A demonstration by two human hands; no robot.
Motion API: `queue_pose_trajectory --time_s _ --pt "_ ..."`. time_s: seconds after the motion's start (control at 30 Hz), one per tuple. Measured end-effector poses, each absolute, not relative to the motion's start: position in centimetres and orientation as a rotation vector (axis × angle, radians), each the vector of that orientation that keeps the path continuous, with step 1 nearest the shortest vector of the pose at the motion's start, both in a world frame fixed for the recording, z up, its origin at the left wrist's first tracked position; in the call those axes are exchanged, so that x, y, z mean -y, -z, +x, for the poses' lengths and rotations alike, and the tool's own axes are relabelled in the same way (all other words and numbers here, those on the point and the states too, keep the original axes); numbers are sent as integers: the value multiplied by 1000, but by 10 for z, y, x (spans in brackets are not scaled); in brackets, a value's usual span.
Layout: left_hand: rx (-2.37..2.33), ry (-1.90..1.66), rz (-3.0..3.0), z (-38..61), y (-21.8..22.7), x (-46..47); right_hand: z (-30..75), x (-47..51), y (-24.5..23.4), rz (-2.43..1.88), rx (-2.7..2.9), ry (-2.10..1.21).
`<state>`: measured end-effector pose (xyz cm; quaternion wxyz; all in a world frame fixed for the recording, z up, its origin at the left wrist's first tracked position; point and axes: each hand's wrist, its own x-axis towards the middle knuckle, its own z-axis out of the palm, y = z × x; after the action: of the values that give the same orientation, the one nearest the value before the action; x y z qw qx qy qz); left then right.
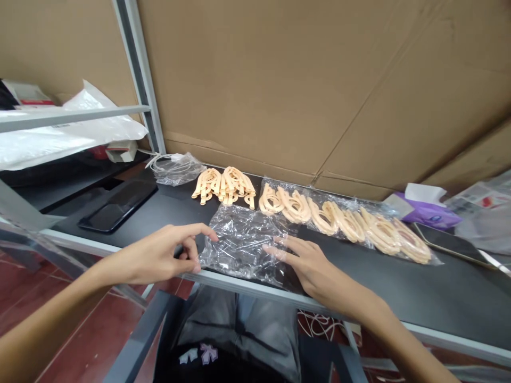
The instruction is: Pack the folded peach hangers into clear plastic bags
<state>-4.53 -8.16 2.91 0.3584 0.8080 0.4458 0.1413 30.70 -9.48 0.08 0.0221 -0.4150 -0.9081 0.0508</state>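
Observation:
A stack of clear plastic bags (pixel 239 242) lies at the front edge of the black table (pixel 399 282). My left hand (pixel 159 255) curls at the stack's left edge, thumb and forefinger pinching the bag's corner. My right hand (pixel 307 260) rests flat with its fingers spread on the stack's right side. Behind the stack lies a loose pile of beige plastic hooks (pixel 225 185). To its right runs a row of bagged beige hooks (pixel 347 221).
A black tablet (pixel 117 205) lies at the left, with a small bag of white ties (pixel 175 167) behind it. A purple tissue pack (pixel 425 210) and a phone (pixel 447 239) sit at the right. Cardboard (pixel 299 80) lines the back. A grey shelf post (pixel 139 74) stands at the left.

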Motion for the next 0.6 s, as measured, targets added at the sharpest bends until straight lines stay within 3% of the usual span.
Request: queue_pose_trajectory --time_s 0.4,0.6 --pt "-1170 -147 2238 -62 -35 74 297 92 -3 -1262 2895 -32" --pt "-1293 -428 2473 -86 -71 81 272 87 -12 -1158 2934 -5"
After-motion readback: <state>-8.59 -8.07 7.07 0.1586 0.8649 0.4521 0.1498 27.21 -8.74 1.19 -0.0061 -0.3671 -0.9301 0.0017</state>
